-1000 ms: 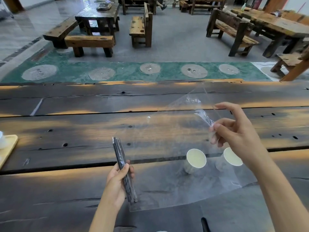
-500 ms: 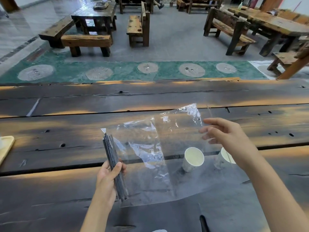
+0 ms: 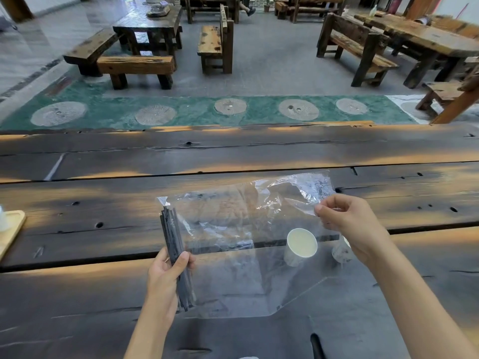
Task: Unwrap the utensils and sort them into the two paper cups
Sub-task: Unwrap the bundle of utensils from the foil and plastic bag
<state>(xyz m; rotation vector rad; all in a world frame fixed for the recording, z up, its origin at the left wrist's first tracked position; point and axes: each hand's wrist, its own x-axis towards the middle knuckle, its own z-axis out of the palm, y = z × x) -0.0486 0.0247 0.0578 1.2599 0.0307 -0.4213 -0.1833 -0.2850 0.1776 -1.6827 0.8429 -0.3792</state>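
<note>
Your left hand (image 3: 166, 278) grips the dark utensils (image 3: 175, 251), upright above the tabletop (image 3: 77, 294). Your right hand (image 3: 350, 224) pinches the crinkled corner of the clear wrap (image 3: 233, 229), stretched between both hands. Behind the film stands one paper cup (image 3: 300, 246); the second cup (image 3: 341, 252) sits just beside it, half hidden by your wrist.

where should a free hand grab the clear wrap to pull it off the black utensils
Probably at the crinkled far-right corner of the clear wrap, coming from the right, where the right hand already pinches it. The sheet spreads flat rightward from the black utensils, which the left hand grips at mid-length.
</note>
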